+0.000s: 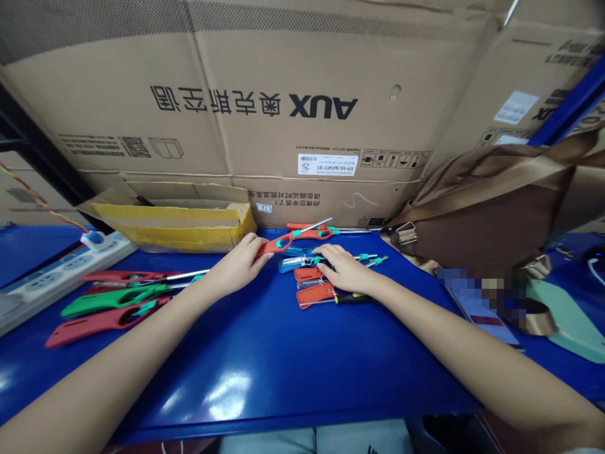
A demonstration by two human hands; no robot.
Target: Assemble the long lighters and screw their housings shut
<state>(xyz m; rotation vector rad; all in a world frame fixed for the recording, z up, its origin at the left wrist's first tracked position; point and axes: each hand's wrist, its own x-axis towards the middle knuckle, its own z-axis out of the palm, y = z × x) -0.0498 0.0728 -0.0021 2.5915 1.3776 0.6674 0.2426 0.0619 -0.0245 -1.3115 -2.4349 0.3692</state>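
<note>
My left hand grips the handle end of a long red lighter with a teal trigger and a metal nozzle, lifted slightly over the blue table. My right hand rests palm down, fingers curled, on a small heap of lighter parts: red bodies, a clear blue piece and teal-tipped metal tubes. I cannot see what its fingers grip. A black and yellow screwdriver lies just under that hand.
Several finished red and green lighters lie at the left. A white power strip runs along the left edge. A yellow-taped open carton sits behind, big cardboard boxes form the back wall, and a brown bag stands at the right.
</note>
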